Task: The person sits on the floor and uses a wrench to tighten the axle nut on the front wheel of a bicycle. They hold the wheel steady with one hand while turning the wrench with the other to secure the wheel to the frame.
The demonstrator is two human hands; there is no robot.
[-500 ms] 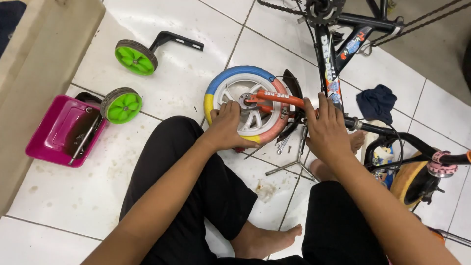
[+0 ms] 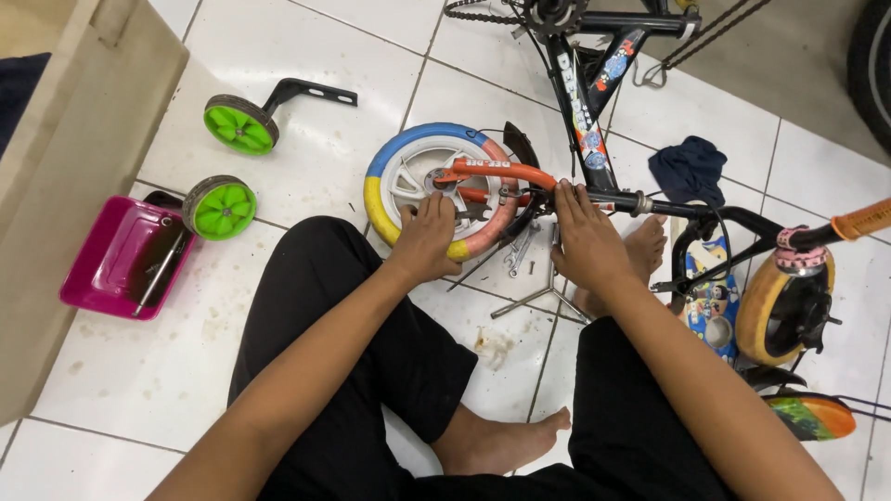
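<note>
Seated worker on a white tiled floor (image 2: pixel 325 148), legs spread, both forearms extended forward and down toward a small bicycle lying on its side. Left hand (image 2: pixel 429 234): palm down, fingers curled over the hub region of the rear wheel (image 2: pixel 399 158), resting on its white spokes and the yellow part of the tyre; whether it grips a tool there cannot be told. Right hand (image 2: pixel 585 237): palm down, fingers held together and bent, pressing on the black frame tube (image 2: pixel 668 206) just beside the orange chain stay (image 2: pixel 506 172); it is closed loosely over the tube. Counts: one rear wheel with blue, yellow and pink tyre; two green training wheels (image 2: pixel 239 125) (image 2: pixel 221 208), lying apart to the left, one with a black bracket; one pink tray (image 2: pixel 125 255) holding a tool; one cross-shaped wrench (image 2: pixel 543 295) on the floor between the hands; one dark blue cloth (image 2: pixel 689 169); one front wheel (image 2: pixel 784 301) at right.
</note>
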